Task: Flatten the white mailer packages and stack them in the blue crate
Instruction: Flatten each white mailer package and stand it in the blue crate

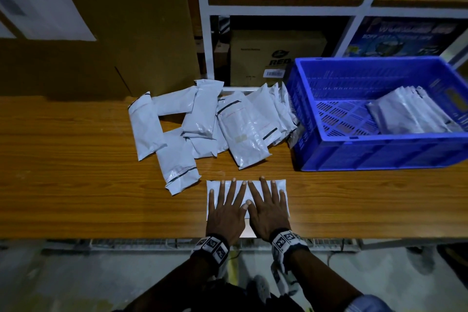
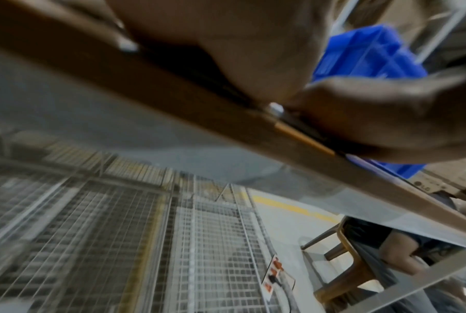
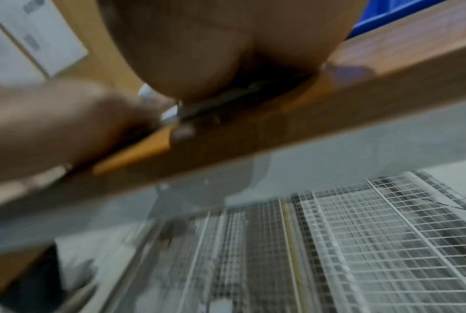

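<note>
A white mailer [image 1: 281, 185] lies flat near the front edge of the wooden table [image 1: 76, 185]. My left hand [image 1: 226, 204] and right hand [image 1: 268, 204] press down on it side by side, fingers straight and spread. Behind them a loose pile of several white mailers [image 1: 202, 121] covers the table's middle. The blue crate [image 1: 374, 152] stands at the right, with several flattened mailers [image 1: 410, 114] leaning in its right half. Both wrist views are blurred and show only palms at the table edge; the left wrist view catches the blue crate [image 2: 365, 46] beyond the hand.
Large cardboard boxes [image 1: 114, 20] rise at the table's back left. A white shelving rack [image 1: 207, 40] with cartons stands behind the pile. Bare tabletop stretches to the left of my hands. Wire mesh [image 3: 373, 243] and grey floor lie below the table edge.
</note>
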`<state>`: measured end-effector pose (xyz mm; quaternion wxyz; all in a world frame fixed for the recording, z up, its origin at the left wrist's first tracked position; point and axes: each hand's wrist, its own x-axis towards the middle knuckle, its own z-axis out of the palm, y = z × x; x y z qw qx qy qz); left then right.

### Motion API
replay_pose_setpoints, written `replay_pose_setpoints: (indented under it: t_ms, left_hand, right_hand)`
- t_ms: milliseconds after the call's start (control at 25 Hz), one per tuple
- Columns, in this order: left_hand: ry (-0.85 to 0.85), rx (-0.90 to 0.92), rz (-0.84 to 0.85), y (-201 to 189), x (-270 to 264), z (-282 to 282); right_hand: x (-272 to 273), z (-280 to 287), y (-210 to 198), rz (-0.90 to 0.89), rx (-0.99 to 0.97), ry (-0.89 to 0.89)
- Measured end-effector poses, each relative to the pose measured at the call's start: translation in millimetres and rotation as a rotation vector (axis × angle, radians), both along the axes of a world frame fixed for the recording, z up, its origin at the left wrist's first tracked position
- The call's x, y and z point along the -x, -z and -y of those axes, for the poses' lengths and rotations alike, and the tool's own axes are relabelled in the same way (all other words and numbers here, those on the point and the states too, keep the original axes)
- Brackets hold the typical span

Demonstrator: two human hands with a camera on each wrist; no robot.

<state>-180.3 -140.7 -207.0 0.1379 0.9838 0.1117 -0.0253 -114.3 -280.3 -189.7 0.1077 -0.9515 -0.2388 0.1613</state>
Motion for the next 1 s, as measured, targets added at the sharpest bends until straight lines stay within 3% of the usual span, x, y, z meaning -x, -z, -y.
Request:
replay_pose_setpoints:
  t_ms: [160,320,640,920,1000]
  left_hand:
    - [0.009,0.019,-0.030,0.6,-3.3,-0.8]
    - [0.016,0.006,-0.062,-6.1,-4.7,-1.5]
    - [0.003,0.099,-0.053,-11.9,0.7,-16.2]
    - [0.018,0.025,-0.050,4.5,11.2,-9.3]
    - [0.010,0.026,-0.066,5.1,9.9,-9.1]
  right_hand:
    - [-7.2,3.0,-5.9,-0.088,-0.012,-0.032]
    - [6.2,2.5,-13.9,0.056,-0.047,-0.086]
    - [16.5,-2.5,-4.0,0.033,-0.014,-0.090]
    - [-6.5,3.7,-11.0,-0.124,-0.072,-0.136]
    - [-11.9,13.3,-12.1,-0.096,-0.114,-0.074]
